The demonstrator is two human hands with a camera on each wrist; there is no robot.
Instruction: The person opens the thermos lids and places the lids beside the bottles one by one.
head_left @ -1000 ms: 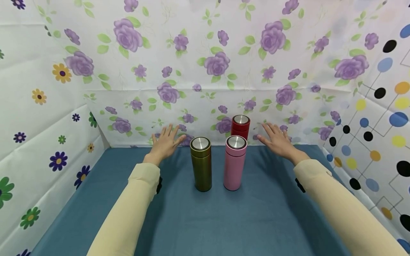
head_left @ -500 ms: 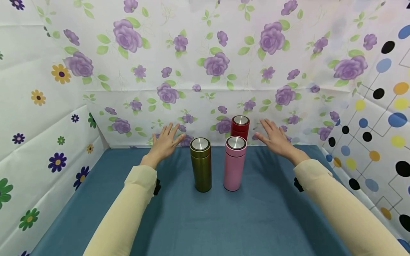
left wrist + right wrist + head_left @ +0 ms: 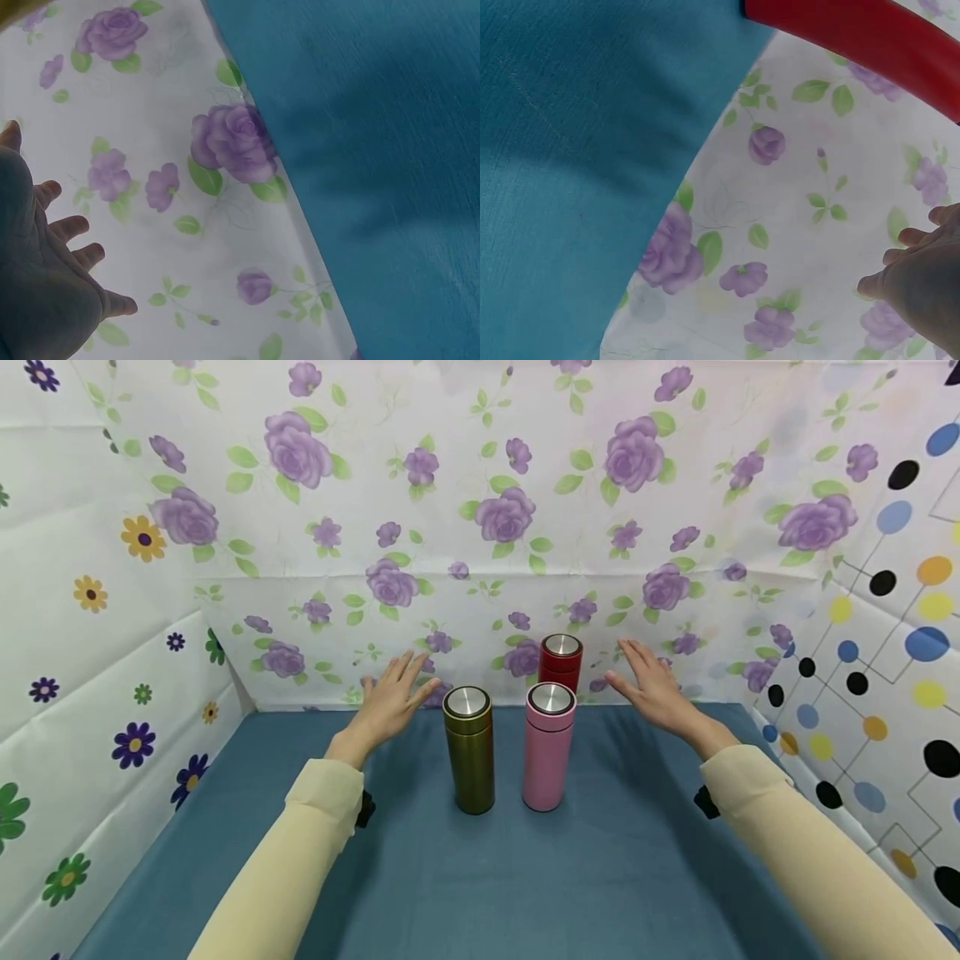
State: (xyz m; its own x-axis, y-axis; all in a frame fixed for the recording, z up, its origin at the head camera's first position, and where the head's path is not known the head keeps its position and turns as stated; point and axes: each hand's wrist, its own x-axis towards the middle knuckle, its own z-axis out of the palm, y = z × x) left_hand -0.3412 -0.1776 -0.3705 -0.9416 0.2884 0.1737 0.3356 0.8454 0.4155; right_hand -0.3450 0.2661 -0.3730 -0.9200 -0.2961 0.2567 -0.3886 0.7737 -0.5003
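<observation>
Three thermos flasks with steel-topped lids stand upright on the blue tabletop. The olive-green flask (image 3: 471,760) is front left and the pink flask (image 3: 547,756) front right. Behind the pink one, partly hidden by it, is the red flask (image 3: 561,662), whose side (image 3: 855,34) also crosses the top of the right wrist view. My left hand (image 3: 387,703) hovers left of the green flask, fingers spread and touching nothing. Right of the red flask hangs my right hand (image 3: 656,693), its fingers straight and apart from it. Neither hand holds anything.
A blue cloth (image 3: 480,893) covers the table. Upright sheets enclose it: a purple-rose sheet (image 3: 450,527) at the back, a daisy-print sheet (image 3: 60,693) on the left and a dotted sheet (image 3: 885,693) on the right.
My right hand has turned slightly, its fingers closer together, and my left hand has shifted only a little. The flasks stay where they were; the head view has tilted slightly.
</observation>
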